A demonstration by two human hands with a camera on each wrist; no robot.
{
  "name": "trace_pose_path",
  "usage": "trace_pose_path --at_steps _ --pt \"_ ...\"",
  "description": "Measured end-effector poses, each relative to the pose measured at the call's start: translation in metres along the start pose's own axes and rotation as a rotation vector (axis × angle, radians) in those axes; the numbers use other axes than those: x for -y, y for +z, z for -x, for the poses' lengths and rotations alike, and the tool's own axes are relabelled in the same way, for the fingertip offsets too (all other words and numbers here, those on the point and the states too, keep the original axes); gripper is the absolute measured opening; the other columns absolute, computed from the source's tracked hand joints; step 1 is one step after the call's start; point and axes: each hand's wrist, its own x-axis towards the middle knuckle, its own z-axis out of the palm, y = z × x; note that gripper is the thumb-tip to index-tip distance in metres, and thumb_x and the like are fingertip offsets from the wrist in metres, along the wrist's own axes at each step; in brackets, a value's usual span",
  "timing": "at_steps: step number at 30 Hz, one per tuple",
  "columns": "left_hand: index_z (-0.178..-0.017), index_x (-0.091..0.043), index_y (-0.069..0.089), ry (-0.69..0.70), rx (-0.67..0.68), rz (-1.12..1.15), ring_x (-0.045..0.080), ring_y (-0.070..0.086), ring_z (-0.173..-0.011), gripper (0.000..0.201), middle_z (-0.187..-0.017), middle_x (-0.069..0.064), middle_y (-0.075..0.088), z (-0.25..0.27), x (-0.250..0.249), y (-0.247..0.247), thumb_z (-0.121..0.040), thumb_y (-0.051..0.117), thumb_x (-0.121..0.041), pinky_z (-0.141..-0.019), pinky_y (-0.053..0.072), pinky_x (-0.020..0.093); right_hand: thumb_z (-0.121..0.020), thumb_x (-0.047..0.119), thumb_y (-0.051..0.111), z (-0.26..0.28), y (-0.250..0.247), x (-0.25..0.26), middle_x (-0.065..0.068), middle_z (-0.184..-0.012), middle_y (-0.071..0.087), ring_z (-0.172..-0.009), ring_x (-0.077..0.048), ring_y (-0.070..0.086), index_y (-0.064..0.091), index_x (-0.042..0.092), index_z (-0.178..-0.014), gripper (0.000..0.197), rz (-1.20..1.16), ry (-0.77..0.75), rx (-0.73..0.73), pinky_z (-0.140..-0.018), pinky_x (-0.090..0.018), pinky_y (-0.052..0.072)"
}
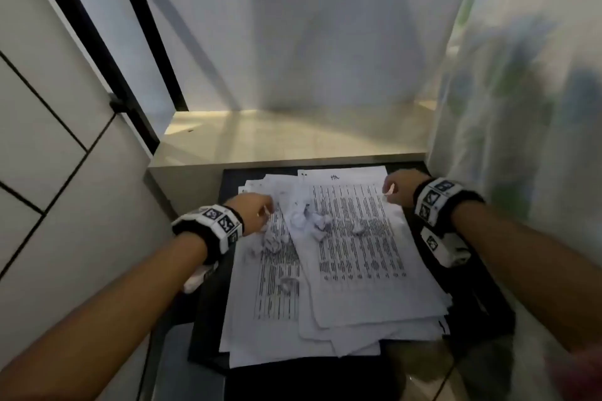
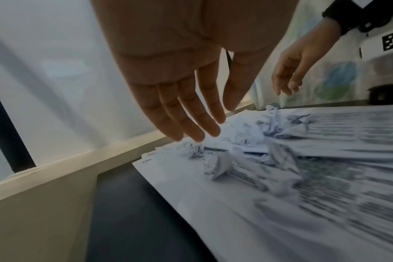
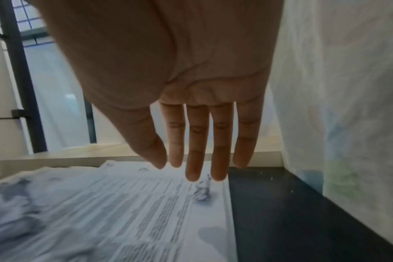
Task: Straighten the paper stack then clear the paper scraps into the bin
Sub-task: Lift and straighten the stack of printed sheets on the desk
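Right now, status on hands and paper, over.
Left hand open, right hand open, both above the stack. Stack skewed. Scraps on top. No bin in view.

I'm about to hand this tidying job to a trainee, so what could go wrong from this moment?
1. Crumpled paper scraps lie on top of the fanned paper stack; squaring the sheets first could roll them onto the black surface.
2. One small scrap lies near the stack's right edge under the right hand and may drop off.
3. Both hands are open; the left hand may sweep scraps away rather than gather them.
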Motion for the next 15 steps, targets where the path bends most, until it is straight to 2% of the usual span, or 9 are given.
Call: trace_pose_path --at_steps 5,7,9,11,13,15 --pt "-0.119 -0.013 0.063 -0.026 -0.073 -0.012 0.027 0.059 -0.114 0.029 -0.125 0.01 0.062 -0.032 -0.002 0.015 -0.095 0.048 -0.017 -0.097 0.046 0.029 -0.078 0.033 0.073 -0.029 -0.003 -0.008 -0.01 -0.122 0.062 -0.111 -0.027 0.06 0.065 0.01 -0.115 0.044 0.049 0.005 -0.046 -0.09 -0.029 0.046" --pt "-0.103 -0.015 0.068 -0.048 -0.071 -0.055 0.027 0.061 -0.1 0.019 -0.112 0.01 0.065 -0.039 -0.004 0.027 -0.093 0.052 -0.02 -0.088 0.048 0.03 -0.07 0.04 0.079 -0.03 0.004 -0.011 -0.011 -0.106 0.071 -0.092 -0.027 0.066 0.071 0.006 -0.102 0.048 0.054 0.01 -0.079 -0.072 -0.027 0.05" --pt "-0.088 -0.013 0.068 -0.082 -0.075 -0.068 0.028 0.062 -0.087 0.02 -0.102 0.011 0.069 -0.04 -0.008 0.034 -0.091 0.054 -0.027 -0.079 0.051 0.033 -0.064 0.047 0.08 -0.024 0.011 -0.013 -0.012 -0.082 0.073 -0.067 -0.024 0.063 0.072 0.002 -0.082 0.049 0.042 0.062 -0.118 -0.055 -0.022 0.044" --pt "-0.099 -0.004 0.071 -0.11 -0.077 -0.064 0.032 0.066 -0.095 0.032 -0.107 0.013 0.07 -0.043 -0.012 0.041 -0.091 0.055 -0.03 -0.083 0.053 0.036 -0.066 0.056 0.075 -0.015 0.022 -0.013 -0.007 -0.06 0.059 -0.051 -0.019 0.051 0.055 0.006 -0.059 0.054 0.016 0.102 -0.153 -0.047 -0.021 0.035" --pt "-0.115 -0.003 0.064 -0.109 -0.1 -0.091 0.031 0.06 -0.112 0.037 -0.121 0.01 0.064 -0.041 -0.017 0.044 -0.092 0.053 -0.03 -0.094 0.05 0.038 -0.071 0.062 0.066 -0.004 0.036 -0.01 -0.002 -0.055 0.041 -0.048 -0.015 0.038 0.036 0.014 -0.054 0.059 -0.012 0.133 -0.167 -0.046 -0.022 0.028" --pt "-0.127 -0.009 0.058 -0.143 -0.103 -0.07 0.028 0.053 -0.124 0.041 -0.132 0.009 0.057 -0.04 -0.023 0.048 -0.093 0.053 -0.03 -0.103 0.044 0.035 -0.071 0.067 0.062 0.002 0.051 -0.01 -0.001 -0.057 0.036 -0.05 -0.013 0.033 0.033 0.016 -0.055 0.06 -0.042 0.147 -0.155 -0.049 -0.023 0.028"
